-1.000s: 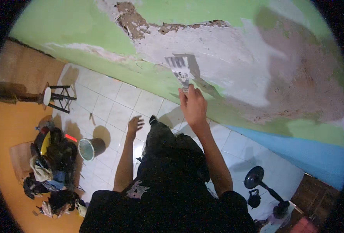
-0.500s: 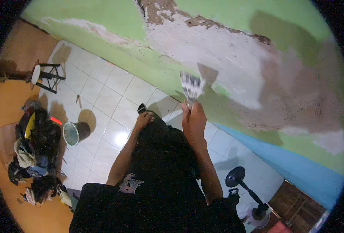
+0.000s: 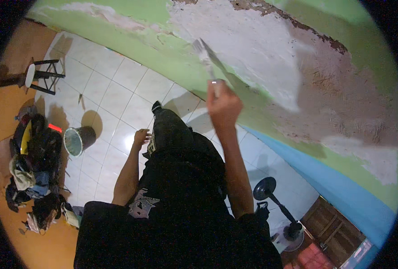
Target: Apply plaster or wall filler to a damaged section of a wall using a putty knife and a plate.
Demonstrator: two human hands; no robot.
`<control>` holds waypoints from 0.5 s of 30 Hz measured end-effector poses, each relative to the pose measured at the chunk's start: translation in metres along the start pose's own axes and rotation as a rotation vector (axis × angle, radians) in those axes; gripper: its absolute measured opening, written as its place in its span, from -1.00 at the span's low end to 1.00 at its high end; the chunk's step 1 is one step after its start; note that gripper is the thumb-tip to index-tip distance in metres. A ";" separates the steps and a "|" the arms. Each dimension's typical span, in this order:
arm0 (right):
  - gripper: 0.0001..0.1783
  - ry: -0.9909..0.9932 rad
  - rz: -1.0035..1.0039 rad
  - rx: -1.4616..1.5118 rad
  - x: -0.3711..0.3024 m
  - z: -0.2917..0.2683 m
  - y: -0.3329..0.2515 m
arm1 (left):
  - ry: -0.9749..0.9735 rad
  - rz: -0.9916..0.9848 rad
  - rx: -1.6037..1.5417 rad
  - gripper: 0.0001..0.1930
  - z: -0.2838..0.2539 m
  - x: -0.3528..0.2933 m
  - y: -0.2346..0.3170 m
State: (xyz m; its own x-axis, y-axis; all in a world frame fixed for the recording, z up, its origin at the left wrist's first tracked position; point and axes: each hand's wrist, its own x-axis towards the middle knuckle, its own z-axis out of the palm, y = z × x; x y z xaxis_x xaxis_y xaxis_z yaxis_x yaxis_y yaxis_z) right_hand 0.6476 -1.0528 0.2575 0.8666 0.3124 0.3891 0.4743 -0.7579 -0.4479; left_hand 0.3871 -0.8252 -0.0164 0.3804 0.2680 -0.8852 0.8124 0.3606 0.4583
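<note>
Putty knife (image 3: 207, 65) raised to the pale patch (image 3: 253, 49)

My right hand (image 3: 225, 105) was closed firmly around the light handle (image 3: 216, 88) of the putty knife, fingers wrapped and pressed in; the blade (image 3: 202, 51) pointed up and away from me, at the lower left edge of the pale patch on the green wall (image 3: 176, 62); I could not tell whether its tip touched. The step in hand, as I judged it, was working the blade over that patch, though scraping or smoothing I could not say; the next move seemed to call for a low, even angle and steady pressure along the edge. The blade looked whitish and smeared, narrow from my viewpoint; my left hand (image 3: 141, 138) hung beside my dark trousers (image 3: 172, 130), fingers loosely bent, with nothing seen in it.
</note>
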 end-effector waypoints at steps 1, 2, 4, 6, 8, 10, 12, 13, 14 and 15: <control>-0.80 -0.003 0.000 -0.003 -0.004 -0.006 0.008 | 0.003 -0.044 0.080 -0.68 -0.003 -0.001 -0.004; -0.79 -0.020 0.030 -0.062 -0.012 -0.014 0.010 | -0.078 0.079 0.023 -0.64 -0.016 0.006 -0.023; -0.77 -0.037 0.057 -0.137 -0.034 -0.032 0.016 | -0.029 0.049 0.006 -0.63 -0.015 0.011 -0.039; -0.79 -0.066 0.204 -0.148 -0.052 -0.043 0.022 | 0.039 0.022 0.028 -0.63 -0.002 0.000 -0.030; -0.79 -0.101 0.185 -0.074 -0.046 -0.041 0.006 | 0.057 0.081 0.095 -0.65 -0.005 0.007 -0.043; -0.78 -0.066 0.049 0.043 -0.029 -0.036 -0.022 | -0.028 0.227 0.360 -0.70 -0.017 0.023 -0.065; -0.77 -0.092 0.036 0.047 0.004 -0.031 -0.051 | -0.087 0.666 0.871 -0.71 -0.034 0.053 -0.090; -0.75 -0.127 0.019 0.034 0.012 -0.030 -0.052 | -0.117 0.552 0.865 -0.72 -0.023 0.051 -0.079; -0.75 -0.118 0.026 0.021 0.015 -0.032 -0.047 | -0.131 0.564 0.870 -0.72 -0.014 0.046 -0.068; -0.74 -0.115 0.067 -0.082 0.018 -0.039 -0.038 | -0.124 0.517 0.593 -0.72 -0.005 0.040 -0.057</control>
State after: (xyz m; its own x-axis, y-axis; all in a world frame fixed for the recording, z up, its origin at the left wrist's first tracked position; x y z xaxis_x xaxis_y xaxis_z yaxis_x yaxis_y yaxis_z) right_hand 0.6393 -1.0406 0.3125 0.9103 0.3194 0.2634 0.4044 -0.8223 -0.4004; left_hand 0.3536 -0.8312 -0.0775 0.7914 0.1570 -0.5908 0.6061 -0.3274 0.7249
